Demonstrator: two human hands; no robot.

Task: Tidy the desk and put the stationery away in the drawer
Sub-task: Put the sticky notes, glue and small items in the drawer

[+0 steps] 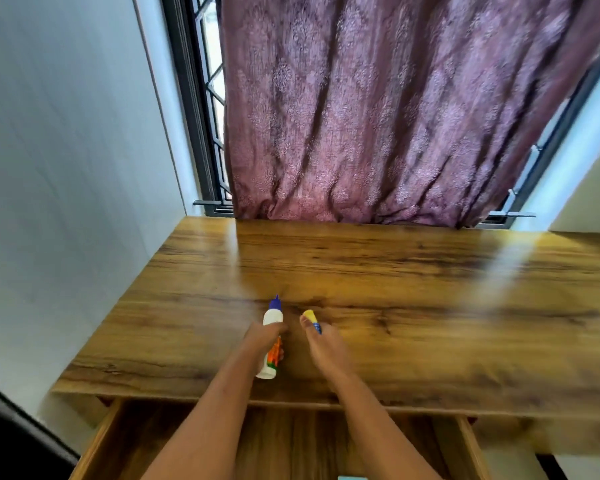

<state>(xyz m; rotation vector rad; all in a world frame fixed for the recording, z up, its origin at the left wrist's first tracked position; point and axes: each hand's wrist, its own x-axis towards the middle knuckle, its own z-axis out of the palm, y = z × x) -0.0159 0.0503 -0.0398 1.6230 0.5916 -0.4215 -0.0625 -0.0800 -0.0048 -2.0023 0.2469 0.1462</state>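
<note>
My left hand (262, 339) is closed around a white glue bottle (272, 318) with a blue nozzle and an orange label, its tip pointing away from me over the wooden desk (430, 306). My right hand (321, 344) grips a small yellow and blue stick-shaped item (311, 318), most of it hidden by the fingers. Both hands are over the near middle of the desk top. Below them the wooden drawer (118, 441) stands pulled out, and my forearms cross above it.
A purple patterned curtain (378, 116) hangs at the desk's far edge over a barred window (208, 98). A white wall (66, 168) runs along the desk's left side. A small pale blue thing (352, 477) shows at the bottom edge inside the drawer.
</note>
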